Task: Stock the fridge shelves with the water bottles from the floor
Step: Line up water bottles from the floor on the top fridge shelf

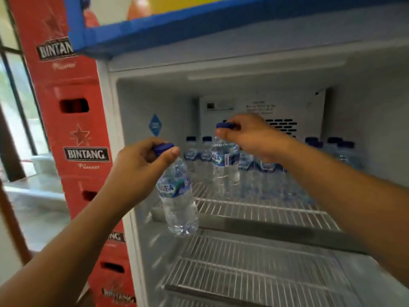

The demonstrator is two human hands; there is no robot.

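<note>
Each hand is pinching a water bottle by its blue cap: the left hand [141,165] is dangling one bottle [177,196] before the upper wire shelf [265,211], and the right hand [247,136] is lowering another bottle [224,160] towards the standing row [254,165]. It is probably already touching the wire, though blur hides it. Swinging from such light grips, either could be knocking neighbours over.

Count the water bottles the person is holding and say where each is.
2. The left hand grips one bottle by its cap near the fridge front; the right hand holds the other bottle further in, above the upper shelf. None seems hidden.
</note>
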